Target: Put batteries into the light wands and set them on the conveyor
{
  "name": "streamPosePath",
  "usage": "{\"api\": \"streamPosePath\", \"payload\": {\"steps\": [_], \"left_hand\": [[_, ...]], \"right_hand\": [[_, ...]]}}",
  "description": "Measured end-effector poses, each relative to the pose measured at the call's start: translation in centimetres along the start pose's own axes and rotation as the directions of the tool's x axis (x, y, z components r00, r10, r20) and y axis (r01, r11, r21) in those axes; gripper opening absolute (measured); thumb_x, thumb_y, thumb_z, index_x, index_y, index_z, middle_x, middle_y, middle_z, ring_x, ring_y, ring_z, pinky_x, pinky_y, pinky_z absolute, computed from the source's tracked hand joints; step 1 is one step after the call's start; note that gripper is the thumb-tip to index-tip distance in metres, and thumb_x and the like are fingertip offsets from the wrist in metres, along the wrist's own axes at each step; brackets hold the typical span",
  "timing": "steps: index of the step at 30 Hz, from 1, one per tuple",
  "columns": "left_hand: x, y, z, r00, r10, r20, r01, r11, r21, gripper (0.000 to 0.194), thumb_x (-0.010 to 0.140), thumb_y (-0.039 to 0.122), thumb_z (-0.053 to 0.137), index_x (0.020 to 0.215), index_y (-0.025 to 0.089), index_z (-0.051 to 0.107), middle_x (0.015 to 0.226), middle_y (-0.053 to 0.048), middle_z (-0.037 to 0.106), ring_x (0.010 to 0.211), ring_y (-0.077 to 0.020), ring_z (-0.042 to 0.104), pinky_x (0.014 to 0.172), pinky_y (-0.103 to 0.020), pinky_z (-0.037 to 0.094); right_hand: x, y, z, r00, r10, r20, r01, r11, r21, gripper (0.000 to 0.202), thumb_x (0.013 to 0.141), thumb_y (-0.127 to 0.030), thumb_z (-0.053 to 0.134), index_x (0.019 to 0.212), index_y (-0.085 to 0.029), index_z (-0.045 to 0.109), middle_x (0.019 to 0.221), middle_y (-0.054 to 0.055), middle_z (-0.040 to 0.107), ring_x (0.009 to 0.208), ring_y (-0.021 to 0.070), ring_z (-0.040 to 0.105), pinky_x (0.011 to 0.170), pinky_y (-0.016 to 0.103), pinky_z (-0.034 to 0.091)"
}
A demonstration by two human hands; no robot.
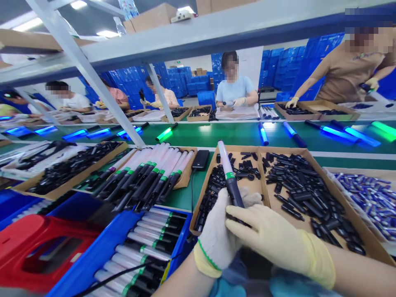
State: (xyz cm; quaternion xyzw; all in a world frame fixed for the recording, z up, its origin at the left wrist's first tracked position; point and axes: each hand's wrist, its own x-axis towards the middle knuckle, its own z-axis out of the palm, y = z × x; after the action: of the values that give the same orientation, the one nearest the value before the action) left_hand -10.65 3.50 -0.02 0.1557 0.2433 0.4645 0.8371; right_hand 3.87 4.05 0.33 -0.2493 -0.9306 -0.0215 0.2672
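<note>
A light stick (229,175) with a clear pinkish tube, a green band and a black handle points up and away from me. My left hand (217,233), in a white knit glove over a yellow one, is wrapped round the black handle. Over the handle's lower part lies my right hand (267,231) in a pale yellow glove, its fingers closing on it. The handle's bottom end is hidden by my hands. Just beyond them is a cardboard tray (213,163) of small black plastic parts, with a second tray (309,153) of black parts beside it.
Stacked light sticks (154,171) lie left, above a blue bin (182,227) of more sticks. A phone (200,160), a red stool (46,243) and a tray of blue-purple pieces (368,194) are near. Lit sticks lie on the green conveyor (198,134); co-workers sit and stand beyond.
</note>
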Motion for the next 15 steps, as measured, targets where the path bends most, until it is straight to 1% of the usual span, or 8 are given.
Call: {"api": "streamPosePath", "payload": {"steps": [3,4,6,8,10,12,13,15], "left_hand": [[0.4,1.7,-0.6,0.976,0.217,-0.037,-0.214,0.974,0.070,0.060,0.094,0.060,0.043,0.129,0.014,0.062,0.130,-0.016,0.066,0.124,-0.0288,0.058,0.108,-0.042,0.040],[0.2,2.4,-1.1,0.955,0.289,-0.061,-0.280,0.952,0.124,0.059,0.093,0.060,0.047,0.129,0.015,0.062,0.132,-0.016,0.065,0.125,-0.0296,0.058,0.109,-0.044,0.039],[-0.6,3.8,-2.7,0.912,0.393,-0.119,-0.357,0.901,0.245,0.056,0.088,0.055,0.060,0.127,0.014,0.063,0.125,-0.017,0.068,0.117,-0.0312,0.063,0.107,-0.047,0.040],[-1.9,4.9,-4.8,0.865,0.463,-0.197,-0.379,0.857,0.349,0.055,0.080,0.049,0.071,0.120,0.012,0.066,0.108,-0.017,0.074,0.101,-0.0308,0.069,0.100,-0.047,0.046],[-3.6,5.5,-6.5,0.795,0.530,-0.295,-0.384,0.816,0.432,0.051,0.078,0.047,0.074,0.113,0.011,0.069,0.092,-0.014,0.076,0.089,-0.0282,0.071,0.091,-0.044,0.050],[-5.1,5.8,-7.5,0.711,0.606,-0.357,-0.379,0.757,0.532,0.047,0.083,0.048,0.068,0.113,0.012,0.070,0.092,-0.013,0.076,0.090,-0.0266,0.071,0.088,-0.041,0.052],[-5.7,5.8,-7.7,0.680,0.636,-0.365,-0.359,0.722,0.592,0.046,0.086,0.048,0.063,0.115,0.013,0.069,0.096,-0.013,0.076,0.093,-0.0263,0.071,0.090,-0.041,0.052],[-6.5,6.1,-7.7,0.641,0.689,-0.338,-0.261,0.609,0.749,0.045,0.093,0.048,0.052,0.120,0.015,0.067,0.104,-0.013,0.075,0.099,-0.0255,0.070,0.093,-0.040,0.051]], "right_hand": [[2.3,5.2,1.0,0.978,0.210,-0.004,-0.210,0.978,-0.001,0.033,0.099,-0.018,0.043,0.126,-0.026,0.060,0.127,0.000,0.066,0.110,0.0143,0.065,0.095,0.027,0.054],[3.0,7.6,1.3,0.965,0.261,-0.020,-0.262,0.965,-0.026,0.034,0.099,-0.017,0.041,0.126,-0.024,0.061,0.133,0.001,0.063,0.117,0.0151,0.061,0.101,0.029,0.051],[4.2,12.9,2.1,0.939,0.340,-0.044,-0.343,0.936,-0.078,0.034,0.097,-0.014,0.040,0.118,-0.020,0.066,0.142,0.006,0.055,0.127,0.0218,0.056,0.110,0.039,0.044],[4.7,18.3,3.1,0.900,0.434,-0.043,-0.436,0.892,-0.123,0.030,0.093,-0.011,0.044,0.106,-0.015,0.070,0.136,0.013,0.059,0.118,0.0275,0.062,0.105,0.044,0.047],[4.6,23.2,4.4,0.856,0.516,-0.038,-0.515,0.842,-0.160,0.026,0.090,-0.008,0.047,0.094,-0.012,0.072,0.124,0.019,0.065,0.107,0.0280,0.067,0.099,0.043,0.050],[4.3,27.2,5.4,0.823,0.567,-0.035,-0.563,0.806,-0.181,0.021,0.089,-0.006,0.051,0.087,-0.012,0.071,0.112,0.018,0.070,0.102,0.0240,0.068,0.094,0.039,0.052],[4.2,28.9,5.8,0.813,0.582,-0.036,-0.577,0.795,-0.187,0.018,0.089,-0.007,0.054,0.084,-0.012,0.071,0.107,0.015,0.071,0.100,0.0213,0.069,0.092,0.036,0.052],[4.3,31.6,6.1,0.793,0.605,-0.074,-0.606,0.770,-0.197,0.020,0.087,-0.008,0.057,0.074,-0.015,0.070,0.100,0.014,0.073,0.090,0.0180,0.070,0.083,0.030,0.053]]}}
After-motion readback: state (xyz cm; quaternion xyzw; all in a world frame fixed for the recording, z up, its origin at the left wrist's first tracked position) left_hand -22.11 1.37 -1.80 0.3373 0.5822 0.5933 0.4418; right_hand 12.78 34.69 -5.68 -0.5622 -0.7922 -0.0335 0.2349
